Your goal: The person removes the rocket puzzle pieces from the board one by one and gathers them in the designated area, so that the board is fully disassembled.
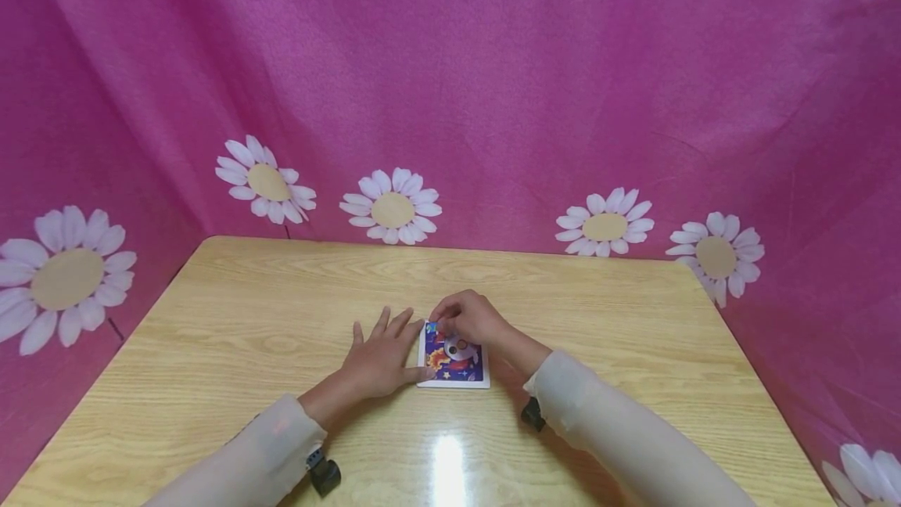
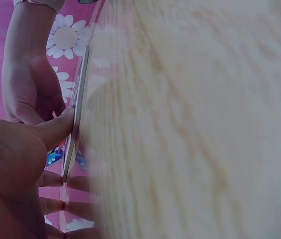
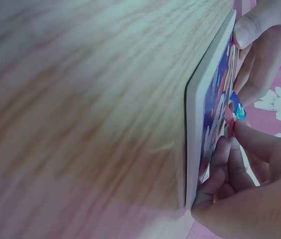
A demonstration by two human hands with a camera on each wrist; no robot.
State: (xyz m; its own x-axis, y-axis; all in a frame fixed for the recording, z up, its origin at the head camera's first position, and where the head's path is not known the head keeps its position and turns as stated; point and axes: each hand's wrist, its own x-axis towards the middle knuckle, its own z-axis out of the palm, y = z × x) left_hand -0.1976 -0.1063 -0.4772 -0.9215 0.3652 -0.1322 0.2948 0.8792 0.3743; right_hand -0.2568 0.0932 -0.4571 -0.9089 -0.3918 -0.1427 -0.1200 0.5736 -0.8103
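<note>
A small flat picture puzzle [image 1: 457, 374] in a white frame lies on the table, printed with a purple space scene, stars and a rocket. My left hand [image 1: 383, 364] lies beside it with fingers spread flat on the wood, its thumb [image 2: 60, 127] pressing on the frame's near left corner. Over the upper part of the puzzle, my right hand [image 1: 480, 321] pinches a small blue and red puzzle piece [image 3: 237, 106] between thumb and fingertips. The right wrist view shows this piece tilted up from the board's surface. Part of the picture is hidden under the right hand.
The wooden table [image 1: 281, 288] stretches out around the puzzle. A pink curtain [image 1: 493, 100] with white daisies encloses its back and sides. Dark wrist devices [image 1: 324, 474] hang near both sleeves.
</note>
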